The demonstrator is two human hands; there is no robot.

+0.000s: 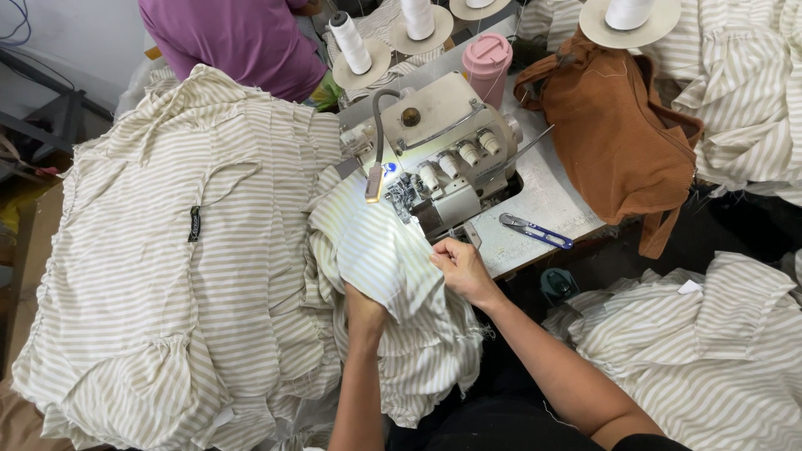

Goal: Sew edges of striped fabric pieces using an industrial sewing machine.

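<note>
Two hands work one striped garment (376, 250) at the overlock machine (439, 146): right hand (464, 269) pinches its edge near the presser foot, left hand (364, 313) lies tucked under a fold, grip hidden. Seam appears underway; a large striped pile (167, 276) sits left on the desk (543, 200).

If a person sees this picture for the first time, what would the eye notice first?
First, the cream sewing machine at top centre, its small lamp lighting the striped cloth that the right hand pinches at the needle while the left hand reaches under it. Then the big pile of striped garments on the left, and the brown bag on the right.
</note>
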